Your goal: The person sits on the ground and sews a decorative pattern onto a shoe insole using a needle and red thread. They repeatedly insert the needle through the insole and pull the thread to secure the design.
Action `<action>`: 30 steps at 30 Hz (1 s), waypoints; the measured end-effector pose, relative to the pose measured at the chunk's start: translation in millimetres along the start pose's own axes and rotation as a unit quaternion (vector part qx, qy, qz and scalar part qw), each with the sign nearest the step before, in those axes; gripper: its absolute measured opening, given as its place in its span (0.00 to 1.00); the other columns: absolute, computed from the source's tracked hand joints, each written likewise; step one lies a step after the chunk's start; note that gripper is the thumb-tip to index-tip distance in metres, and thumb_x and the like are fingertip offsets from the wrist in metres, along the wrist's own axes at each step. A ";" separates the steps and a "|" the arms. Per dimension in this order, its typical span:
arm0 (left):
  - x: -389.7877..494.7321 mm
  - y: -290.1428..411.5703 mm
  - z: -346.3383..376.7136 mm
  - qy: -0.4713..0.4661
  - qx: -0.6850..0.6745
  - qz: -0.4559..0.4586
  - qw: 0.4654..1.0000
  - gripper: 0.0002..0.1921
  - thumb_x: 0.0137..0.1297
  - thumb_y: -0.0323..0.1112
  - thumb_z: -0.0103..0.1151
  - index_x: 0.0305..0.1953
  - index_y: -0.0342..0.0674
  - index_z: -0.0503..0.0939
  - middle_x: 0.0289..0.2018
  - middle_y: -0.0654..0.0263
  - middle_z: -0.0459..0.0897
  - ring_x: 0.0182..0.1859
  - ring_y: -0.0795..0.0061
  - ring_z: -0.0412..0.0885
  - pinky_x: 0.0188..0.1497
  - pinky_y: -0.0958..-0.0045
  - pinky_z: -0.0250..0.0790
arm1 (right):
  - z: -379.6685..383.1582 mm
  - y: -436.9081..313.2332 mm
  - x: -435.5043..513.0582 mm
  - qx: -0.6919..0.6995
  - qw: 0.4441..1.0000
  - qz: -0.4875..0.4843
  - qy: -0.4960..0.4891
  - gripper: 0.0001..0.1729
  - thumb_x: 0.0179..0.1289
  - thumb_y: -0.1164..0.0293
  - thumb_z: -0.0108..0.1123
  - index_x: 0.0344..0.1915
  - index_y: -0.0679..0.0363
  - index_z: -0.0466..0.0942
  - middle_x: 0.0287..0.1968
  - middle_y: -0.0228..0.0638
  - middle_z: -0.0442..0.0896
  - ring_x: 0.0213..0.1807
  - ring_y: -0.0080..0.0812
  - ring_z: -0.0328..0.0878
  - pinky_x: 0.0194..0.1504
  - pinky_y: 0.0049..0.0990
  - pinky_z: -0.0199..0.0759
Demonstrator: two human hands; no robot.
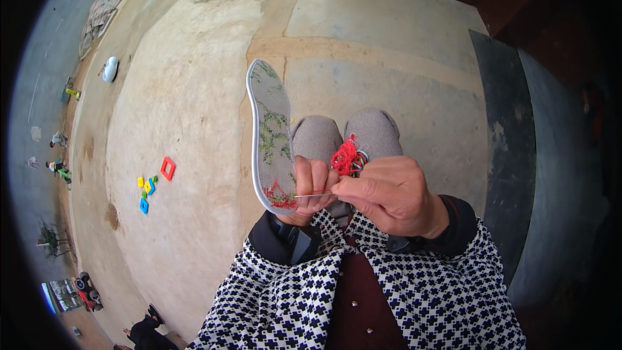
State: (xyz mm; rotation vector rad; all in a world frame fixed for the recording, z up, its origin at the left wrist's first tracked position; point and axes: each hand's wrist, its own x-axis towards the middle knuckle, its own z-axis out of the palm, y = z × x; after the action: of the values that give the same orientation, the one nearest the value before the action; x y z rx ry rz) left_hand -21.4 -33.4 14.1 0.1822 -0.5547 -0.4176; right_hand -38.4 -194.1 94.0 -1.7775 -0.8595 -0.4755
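An embroidered shoe insole (pixel 273 131) with a white bound edge stands tilted up in front of my lap. Green stitching covers its upper part, and red stitches lie near its lower end. My left hand (pixel 315 182) grips that lower end from the right edge, its fingers curled. Thumb and forefinger of my right hand (pixel 396 197) pinch a thin needle (pixel 313 196), whose far tip meets the insole's edge. Red thread runs across my left fingers. A tangle of red thread (pixel 345 158), with some white and green strands, lies on my lap just beyond both hands.
Concrete floor (pixel 189 107) surrounds me. Coloured toy pieces (pixel 148 186) and a red square frame (pixel 167 168) lie to the left. A white rounded object (pixel 110 69) and a red toy vehicle (pixel 87 291) are farther off. A person in dark clothes (pixel 148 333) is at lower left.
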 end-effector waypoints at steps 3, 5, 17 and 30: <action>2.0 0.3 0.9 0.000 0.010 -0.004 1.000 0.19 0.63 0.38 0.53 0.15 0.40 0.67 0.16 0.67 0.66 0.20 0.76 0.61 0.22 0.78 0.54 | -0.8 0.8 0.6 0.003 1.000 0.001 -0.001 0.10 0.45 0.81 0.60 0.32 0.63 0.76 0.17 0.35 0.71 0.17 0.32 0.72 0.18 0.27 0.63; 2.9 0.8 2.2 0.005 0.018 -0.004 1.000 0.19 0.62 0.39 0.54 0.15 0.40 0.67 0.16 0.67 0.65 0.20 0.76 0.62 0.22 0.78 0.54 | -0.7 1.5 0.7 0.008 1.000 -0.003 0.001 0.09 0.45 0.81 0.60 0.32 0.63 0.76 0.17 0.35 0.71 0.17 0.32 0.72 0.18 0.26 0.64; 1.9 3.7 5.7 0.078 0.019 -0.031 0.996 0.17 0.54 0.31 0.59 0.10 0.43 0.69 0.13 0.68 0.68 0.18 0.77 0.65 0.26 0.75 0.60 | -2.3 3.8 -1.8 0.022 1.000 0.007 -0.005 0.08 0.49 0.81 0.61 0.32 0.64 0.76 0.17 0.36 0.72 0.17 0.33 0.73 0.19 0.27 0.64; 6.6 0.2 1.0 0.000 0.020 0.001 1.000 0.19 0.62 0.38 0.53 0.14 0.41 0.65 0.15 0.68 0.64 0.20 0.75 0.62 0.27 0.73 0.55 | -4.5 2.9 -0.3 0.025 1.000 0.012 -0.010 0.07 0.49 0.81 0.62 0.31 0.64 0.75 0.17 0.35 0.72 0.17 0.32 0.72 0.18 0.27 0.63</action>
State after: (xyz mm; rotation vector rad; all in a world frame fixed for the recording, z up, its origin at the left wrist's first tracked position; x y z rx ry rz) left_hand -16.8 -36.1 18.1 0.2199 -0.5630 -0.4048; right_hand -36.1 -199.0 93.6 -1.7462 -0.8561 -0.4186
